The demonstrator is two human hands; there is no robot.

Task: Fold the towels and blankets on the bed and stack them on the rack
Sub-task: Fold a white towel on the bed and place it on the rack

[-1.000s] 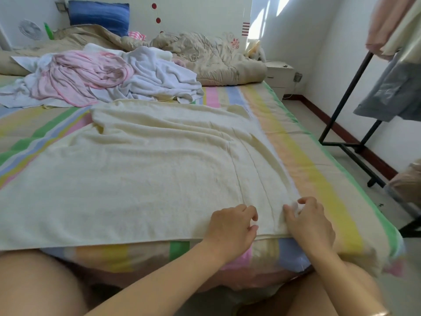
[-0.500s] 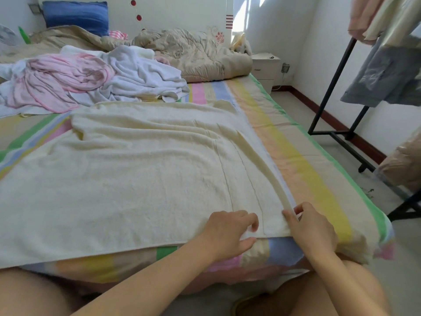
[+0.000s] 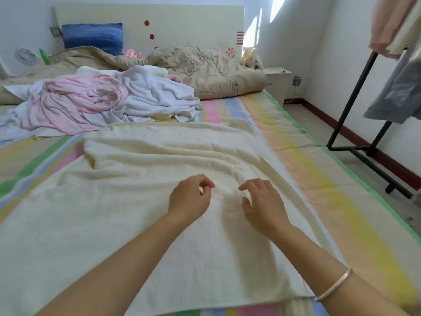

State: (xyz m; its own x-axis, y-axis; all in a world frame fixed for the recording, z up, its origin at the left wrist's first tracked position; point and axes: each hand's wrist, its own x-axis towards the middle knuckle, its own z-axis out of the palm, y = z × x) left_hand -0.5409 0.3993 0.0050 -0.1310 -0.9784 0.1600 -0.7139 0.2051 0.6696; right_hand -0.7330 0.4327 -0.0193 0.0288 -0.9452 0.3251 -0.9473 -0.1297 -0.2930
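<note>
L hand (image 3: pixel 190 198) & R hand (image 3: pixel 262 202) are both out over the cream towel (image 3: pixel 118 224), side by side w/ a small gap between, near the towel's middle-right.

L hand: fingers curled in, thumb tip v. close to index tip. No cloth shows between them, so can't tell if it pinches the towel or holds nothing. Can't tell if it touches the fabric either.

R hand: loose, fingers apart & slightly bent, palm down, thumb out to the side. Holds nothing. It is low over the towel, contact unclear. Silver bracelet (image 3: pixel 335 285) on R wrist.

Cream towel lies spread flat on the bed (image 3: pixel 323 183), over the striped sheet, w/ wrinkles across the far part & its near edge close to the bed's foot. R edge runs along the orange/yellow stripes.

Further up the bed is an unfolded pile: pink towel (image 3: pixel 75 99) on the left, white towel (image 3: pixel 157 96) beside it, touching & partly overlapping. Behind them are a beige quilt (image 3: pixel 205 69), bunched, & a blue pillow (image 3: pixel 92 38) against the headboard (image 3: pixel 182 21).

Rack (image 3: pixel 352 99): black frame on the floor, right of the bed, well apart from the hands, w/ clothes (image 3: pixel 396 87) hanging on it. Nightstand (image 3: pixel 278 79) in the far corner.
</note>
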